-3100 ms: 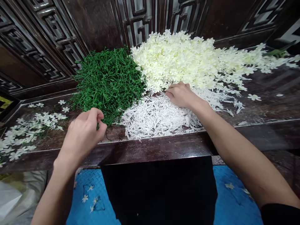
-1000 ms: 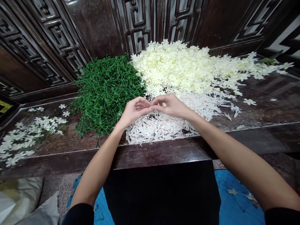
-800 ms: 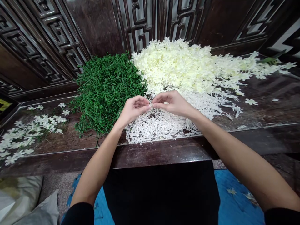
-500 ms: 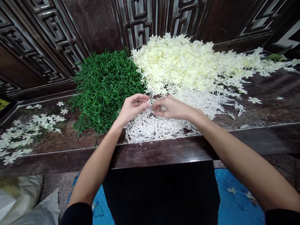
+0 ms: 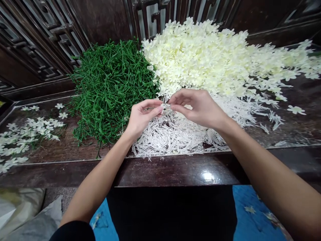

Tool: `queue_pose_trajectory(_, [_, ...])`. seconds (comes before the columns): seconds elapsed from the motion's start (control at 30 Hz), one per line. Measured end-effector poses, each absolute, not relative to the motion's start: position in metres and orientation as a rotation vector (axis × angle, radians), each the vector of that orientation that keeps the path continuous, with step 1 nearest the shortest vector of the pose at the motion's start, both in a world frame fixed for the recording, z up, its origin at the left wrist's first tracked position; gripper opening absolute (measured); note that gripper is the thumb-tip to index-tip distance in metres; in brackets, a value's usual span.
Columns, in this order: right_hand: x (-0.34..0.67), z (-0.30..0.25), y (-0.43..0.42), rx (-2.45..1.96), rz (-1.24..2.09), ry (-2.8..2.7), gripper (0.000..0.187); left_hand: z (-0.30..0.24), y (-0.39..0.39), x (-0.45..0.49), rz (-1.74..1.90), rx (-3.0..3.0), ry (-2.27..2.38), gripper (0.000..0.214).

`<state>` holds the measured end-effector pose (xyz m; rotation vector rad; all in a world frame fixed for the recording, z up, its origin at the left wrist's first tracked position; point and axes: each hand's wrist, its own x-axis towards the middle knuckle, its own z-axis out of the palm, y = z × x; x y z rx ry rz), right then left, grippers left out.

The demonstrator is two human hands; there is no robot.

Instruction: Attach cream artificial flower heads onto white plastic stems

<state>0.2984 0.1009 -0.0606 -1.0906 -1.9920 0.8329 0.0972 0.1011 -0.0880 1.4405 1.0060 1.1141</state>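
My left hand [image 5: 144, 115] is closed in a pinch, with something small and whitish at its fingertips, too fine to name. Close by on the right, my right hand [image 5: 198, 105] also has thumb and fingers drawn together; what they hold, if anything, does not show. Both hands are over a spread of thin white stamen-like pieces [image 5: 173, 139]. Left of them rises a heap of green plastic stems [image 5: 115, 87]. Behind my right hand lies a large pile of cream artificial flower petals [image 5: 200, 57].
Several white flowers on stems [image 5: 37, 130] lie at the left of the dark wooden bench [image 5: 180, 170]. Carved wooden panels [image 5: 105, 20] stand behind. Pale sacks [image 5: 32, 214] and a blue sheet [image 5: 250, 217] are below.
My right hand has moved a little right and up, and its fingers are less curled. The left hand keeps its pinch. The whole view has come slightly closer to the piles.
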Motion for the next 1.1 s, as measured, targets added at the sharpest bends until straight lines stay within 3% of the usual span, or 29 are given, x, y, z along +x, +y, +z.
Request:
queue_pose_trajectory(0.17, [0.297,-0.063,0.102,-0.978,0.919,-1.78,0.012,-0.088,0.098,0.101,1.139,1.285,0.886,0.015])
queue_pose_trajectory(0.5, [0.297,-0.066,0.104,-1.079,0.568,-1.807,0.002,-0.088,0.096,0.106,1.207,1.163,0.868,0.027])
queue_pose_trajectory(0.77, [0.284,-0.062,0.09,-0.872,0.912,-1.629,0.007,-0.092,0.097,0.106,1.271,1.162,0.84,0.027])
queue_pose_trajectory(1.1, [0.28,-0.066,0.084,-0.837,0.714,-1.673,0.009,-0.093,0.098,0.107,1.324,1.195,0.77,0.024])
